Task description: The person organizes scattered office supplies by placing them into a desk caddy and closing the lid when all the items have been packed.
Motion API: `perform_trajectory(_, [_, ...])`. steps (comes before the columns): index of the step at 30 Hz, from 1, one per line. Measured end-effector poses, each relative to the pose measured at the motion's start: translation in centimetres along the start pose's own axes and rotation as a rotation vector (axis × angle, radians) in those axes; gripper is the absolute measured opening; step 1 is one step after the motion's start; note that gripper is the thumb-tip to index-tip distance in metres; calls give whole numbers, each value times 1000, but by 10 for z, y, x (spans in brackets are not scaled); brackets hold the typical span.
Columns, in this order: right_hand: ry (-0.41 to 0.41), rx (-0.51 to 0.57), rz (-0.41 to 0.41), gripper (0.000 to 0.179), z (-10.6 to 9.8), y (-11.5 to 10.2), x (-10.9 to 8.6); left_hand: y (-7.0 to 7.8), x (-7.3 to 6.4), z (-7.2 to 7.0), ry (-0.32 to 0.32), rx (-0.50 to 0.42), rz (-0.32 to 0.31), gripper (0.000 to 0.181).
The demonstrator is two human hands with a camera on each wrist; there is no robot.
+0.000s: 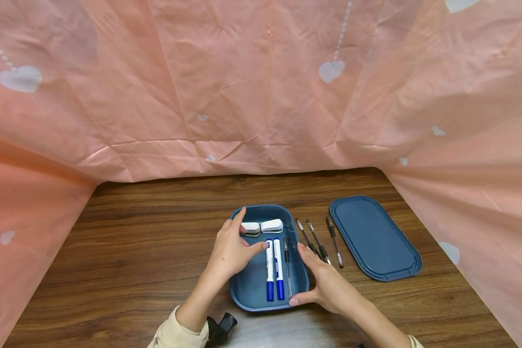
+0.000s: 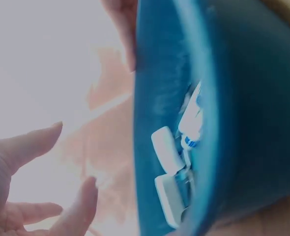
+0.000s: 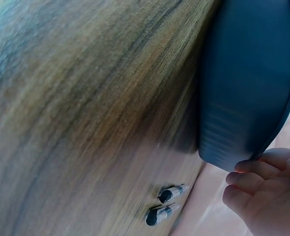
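A deep blue box stands without its lid on the table. Two white staplers lie across its far end. Below them, two white markers with blue caps lie side by side, and a clear black-gripped pen is along their right. My left hand hovers over the box's left side, fingers spread; its thumb appears over a marker's upper end. With my right hand I hold the box's right rim, thumb by the near corner and fingers at the outer wall.
Right of the box lie two black-gripped pens close together and a third pen apart. Farther right, the flat blue lid rests on the wooden table. A pink curtain encloses the back and sides.
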State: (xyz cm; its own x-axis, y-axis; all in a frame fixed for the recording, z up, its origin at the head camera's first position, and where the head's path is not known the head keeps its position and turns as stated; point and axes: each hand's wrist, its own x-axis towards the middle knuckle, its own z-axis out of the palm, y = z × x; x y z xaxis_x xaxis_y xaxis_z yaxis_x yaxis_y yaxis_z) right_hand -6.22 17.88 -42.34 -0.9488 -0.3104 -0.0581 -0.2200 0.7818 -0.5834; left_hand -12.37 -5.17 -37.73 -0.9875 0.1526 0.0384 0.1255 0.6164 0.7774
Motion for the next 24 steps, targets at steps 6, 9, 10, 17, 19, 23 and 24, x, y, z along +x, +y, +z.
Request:
perform_trajectory(6, [4, 0, 6, 116, 0, 1, 0, 6, -7, -16, 73, 57, 25, 102])
perform_trajectory(9, [1, 9, 14, 116, 0, 1, 0, 6, -11, -23, 72, 90, 54, 105])
perform_trajectory(10, [0, 12, 15, 116, 1, 1, 0, 5, -13, -25, 68, 101, 73, 106])
perform_trajectory(17, [3, 4, 8, 117, 1, 1, 0, -14, -25, -33, 48, 214, 231, 115])
perform_trajectory(19, [3, 6, 9, 117, 1, 1, 0, -21, -29, -32, 39, 249, 268, 116])
perform_trajectory(23, [-2, 10, 14, 117, 1, 1, 0, -34, -34, -29, 13, 305, 301, 120])
perform_trajectory(24, [-3, 10, 14, 117, 1, 1, 0, -37, -36, -27, 4, 313, 297, 121])
